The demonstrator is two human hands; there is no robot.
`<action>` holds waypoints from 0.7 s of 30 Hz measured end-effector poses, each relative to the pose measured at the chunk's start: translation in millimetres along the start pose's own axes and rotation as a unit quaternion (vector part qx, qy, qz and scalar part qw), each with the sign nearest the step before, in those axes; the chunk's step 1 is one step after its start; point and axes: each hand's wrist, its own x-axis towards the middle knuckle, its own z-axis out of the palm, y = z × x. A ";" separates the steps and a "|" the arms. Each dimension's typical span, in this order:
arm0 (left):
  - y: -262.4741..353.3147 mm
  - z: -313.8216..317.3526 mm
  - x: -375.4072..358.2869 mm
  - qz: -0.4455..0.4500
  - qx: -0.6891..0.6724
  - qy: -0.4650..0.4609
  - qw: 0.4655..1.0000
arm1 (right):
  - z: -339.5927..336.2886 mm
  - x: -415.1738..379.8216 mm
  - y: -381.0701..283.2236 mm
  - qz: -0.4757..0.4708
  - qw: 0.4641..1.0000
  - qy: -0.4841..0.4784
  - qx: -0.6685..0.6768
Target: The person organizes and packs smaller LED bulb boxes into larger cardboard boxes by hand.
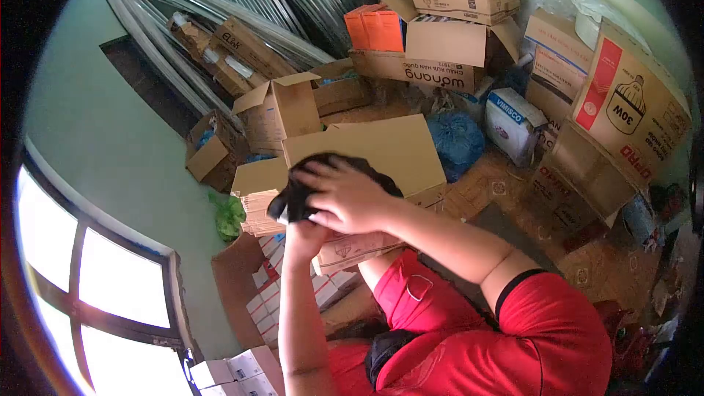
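A black cloth-like item is bunched up over an open cardboard box in front of me. My right hand lies across it from above, fingers spread over the dark material. Lower and to the left, my left hand is partly covered by the black item, and its fingers are hidden. A small pale patch shows at the item's left edge. The two hands are close together, near the box's front left corner.
Small white boxes fill a carton at the lower left. Open cartons stand beyond. A blue bag and a VIMISCO box sit right of centre. A large 30W carton is at the right, a window at the left.
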 end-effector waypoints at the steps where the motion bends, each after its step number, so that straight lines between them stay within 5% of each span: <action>1: 7.9 1.9 0.7 -0.021 -0.040 0.010 0.999 | -6.9 0.7 8.1 0.004 0.999 -0.007 -0.052; 2: 30.7 -2.8 2.2 -0.046 0.115 0.001 0.992 | 1.5 -5.0 25.5 0.051 0.996 0.011 -0.075; 5: 24.3 -5.2 -0.8 -0.050 -0.005 0.017 0.999 | 4.3 -43.2 94.8 0.250 0.959 -0.082 -0.109; 7: 21.8 -2.4 -2.0 -0.040 0.012 0.027 0.999 | -9.1 -71.6 125.5 0.440 0.880 -0.168 -0.058; 11: 20.4 4.8 3.9 -0.017 0.058 0.014 0.998 | -10.0 -100.7 134.3 0.465 0.879 -0.082 -0.059; 14: 31.3 11.7 8.5 -0.024 0.067 -0.006 0.997 | -8.1 -67.7 95.8 0.384 0.916 -0.026 0.108; 17: 28.8 12.9 10.3 0.001 0.105 -0.024 0.994 | -12.7 -11.2 23.8 0.322 0.920 -0.074 0.212; 21: -9.7 1.2 -5.0 -0.014 0.072 -0.062 0.995 | -0.5 36.8 -26.1 0.036 0.987 -0.006 0.157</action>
